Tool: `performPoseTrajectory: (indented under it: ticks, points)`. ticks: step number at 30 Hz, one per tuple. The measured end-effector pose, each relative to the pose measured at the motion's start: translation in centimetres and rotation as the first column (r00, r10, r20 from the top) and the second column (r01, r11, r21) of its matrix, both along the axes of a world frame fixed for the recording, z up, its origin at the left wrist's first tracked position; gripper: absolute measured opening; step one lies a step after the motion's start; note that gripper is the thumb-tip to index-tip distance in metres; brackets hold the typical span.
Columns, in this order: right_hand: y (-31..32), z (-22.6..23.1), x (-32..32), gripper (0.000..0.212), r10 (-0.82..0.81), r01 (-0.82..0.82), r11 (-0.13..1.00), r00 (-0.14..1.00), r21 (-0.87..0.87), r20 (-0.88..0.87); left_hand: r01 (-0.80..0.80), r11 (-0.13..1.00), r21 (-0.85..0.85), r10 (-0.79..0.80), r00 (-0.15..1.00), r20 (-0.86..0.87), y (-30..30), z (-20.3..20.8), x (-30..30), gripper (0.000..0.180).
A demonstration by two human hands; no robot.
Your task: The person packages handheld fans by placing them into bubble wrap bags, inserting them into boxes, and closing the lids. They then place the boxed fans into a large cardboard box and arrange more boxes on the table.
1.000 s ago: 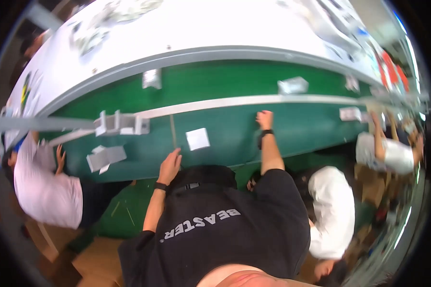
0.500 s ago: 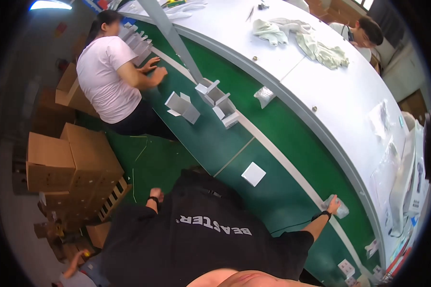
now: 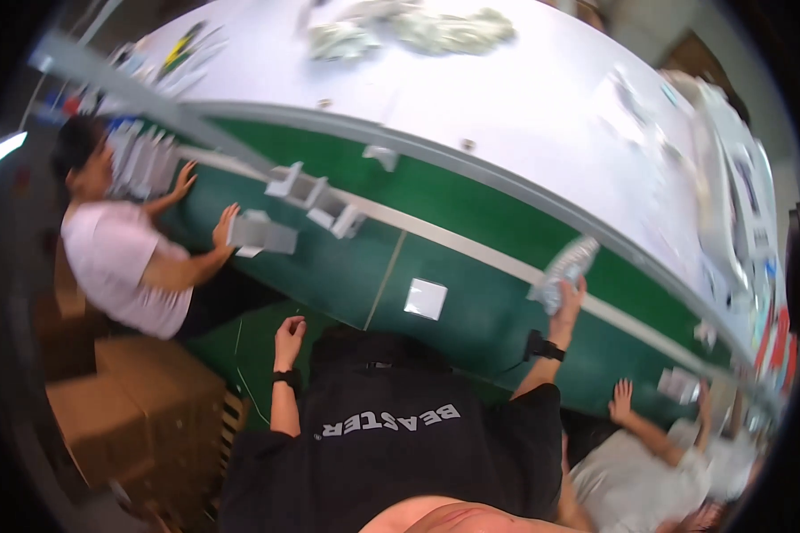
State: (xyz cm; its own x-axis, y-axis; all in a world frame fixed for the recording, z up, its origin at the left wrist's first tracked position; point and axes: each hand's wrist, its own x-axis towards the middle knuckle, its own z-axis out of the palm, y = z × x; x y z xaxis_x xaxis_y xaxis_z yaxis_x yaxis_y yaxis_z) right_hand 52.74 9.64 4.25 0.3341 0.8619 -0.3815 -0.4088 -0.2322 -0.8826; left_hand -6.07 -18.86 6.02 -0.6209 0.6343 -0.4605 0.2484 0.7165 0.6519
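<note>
Gripping a silvery plastic-wrapped packet (image 3: 569,265), the right hand (image 3: 569,306) reaches forward over the white strip (image 3: 453,239) that runs along the dark green table (image 3: 480,342), its fingers closed around the packet's near end. Blur hides whether the packet is lifted clear of the surface. Its far end points toward the grey rail (image 3: 507,185). The left hand (image 3: 290,336) is well apart, just off the table's near edge, its fingers loosely bent and free. Between the two hands, farther forward, a flat white square box (image 3: 426,299) lies on the table. To the left, a co-worker's hand (image 3: 226,226) touches an open pale grey carton (image 3: 262,234), with more open cartons (image 3: 316,201) near it along the white strip.
</note>
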Motion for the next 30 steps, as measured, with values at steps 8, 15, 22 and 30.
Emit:
performPoseTrajectory:
  ticks: [8,15,22,30]
  points:
    - [-14.0,14.9,-15.9,0.091,0.510,-0.558,0.823,0.810,0.110,0.288,0.543,0.656,0.524,-0.686,0.718,0.115,17.6,19.9,13.7,0.046]
    - [-17.7,19.1,-24.2,0.071,0.503,-0.664,0.687,0.729,0.297,0.465,0.499,0.470,0.728,-0.882,0.266,0.388,17.9,22.0,17.8,0.082]
    - [-19.2,21.4,-26.4,0.069,0.443,-0.600,0.746,0.772,0.290,0.456,0.411,0.449,0.793,-0.893,0.243,0.379,16.0,21.7,15.3,0.070]
    - [-18.8,22.2,-28.0,0.071,0.422,-0.586,0.731,0.791,0.350,0.444,0.604,0.248,0.757,-0.925,0.379,0.001,15.0,21.8,12.9,0.074]
